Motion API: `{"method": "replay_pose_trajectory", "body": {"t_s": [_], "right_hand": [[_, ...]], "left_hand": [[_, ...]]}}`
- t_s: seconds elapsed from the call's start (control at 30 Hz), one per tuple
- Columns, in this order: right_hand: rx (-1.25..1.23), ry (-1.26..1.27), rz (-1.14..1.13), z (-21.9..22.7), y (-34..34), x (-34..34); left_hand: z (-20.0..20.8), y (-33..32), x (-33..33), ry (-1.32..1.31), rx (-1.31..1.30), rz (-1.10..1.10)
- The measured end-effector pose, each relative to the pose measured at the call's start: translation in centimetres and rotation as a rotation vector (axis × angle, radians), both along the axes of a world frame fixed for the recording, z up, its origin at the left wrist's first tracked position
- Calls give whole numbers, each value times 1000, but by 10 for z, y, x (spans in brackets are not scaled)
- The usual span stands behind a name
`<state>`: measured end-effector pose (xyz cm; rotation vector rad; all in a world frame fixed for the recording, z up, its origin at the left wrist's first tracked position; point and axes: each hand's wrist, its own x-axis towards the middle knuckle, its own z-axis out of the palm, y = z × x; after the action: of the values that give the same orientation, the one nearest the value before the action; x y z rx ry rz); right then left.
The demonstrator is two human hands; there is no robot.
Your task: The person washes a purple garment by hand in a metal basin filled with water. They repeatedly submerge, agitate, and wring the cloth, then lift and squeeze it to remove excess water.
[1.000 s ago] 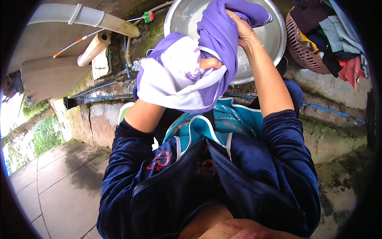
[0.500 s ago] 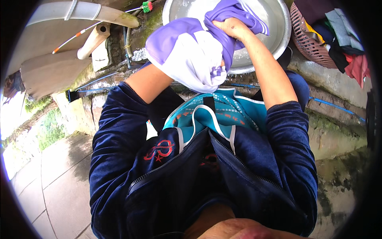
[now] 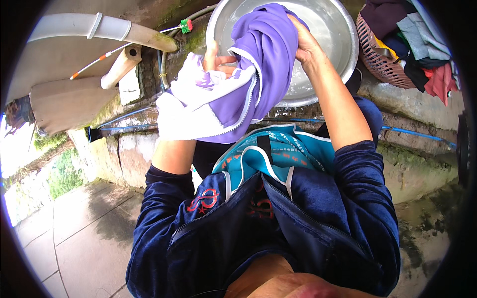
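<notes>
A purple and white zip jacket (image 3: pixel 268 54) is bunched over the near left part of a metal basin (image 3: pixel 352 44). My right hand (image 3: pixel 307 43) is closed on the purple cloth at its right side. Its white part drapes over my left wrist and forearm. Beyond that cloth shows my left hand (image 3: pixel 214 60), its thumb raised and its fingers apart, next to the jacket's zip edge. Part of this hand is hidden by the jacket. Clear water lies in the basin.
A pink-brown plastic basket (image 3: pixel 375 54) heaped with clothes stands right of the basin. To the left are a thick white pipe (image 3: pixel 107 27), a short pipe stub (image 3: pixel 121 64) and a stick with a green and red brush head (image 3: pixel 186 26). A blue hose (image 3: pixel 417 133) runs along the ledge.
The jacket has turned and shifted left, showing its zip edge and more purple. My left hand, hidden before, has come out past the cloth with fingers spread. My right hand keeps hold.
</notes>
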<state>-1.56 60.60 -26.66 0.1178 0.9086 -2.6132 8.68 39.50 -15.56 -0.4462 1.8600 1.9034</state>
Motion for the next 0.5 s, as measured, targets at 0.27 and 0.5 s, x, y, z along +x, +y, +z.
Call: {"method": "replay_pose_trajectory", "body": {"t_s": [0.27, 0.5], "right_hand": [[131, -39, 206, 19, -18, 27], [1122, 490, 228, 22, -18, 32]], "left_hand": [[-36, 35, -51, -109, 593, -39], [-74, 32, -47, -219, 604, -36]]}}
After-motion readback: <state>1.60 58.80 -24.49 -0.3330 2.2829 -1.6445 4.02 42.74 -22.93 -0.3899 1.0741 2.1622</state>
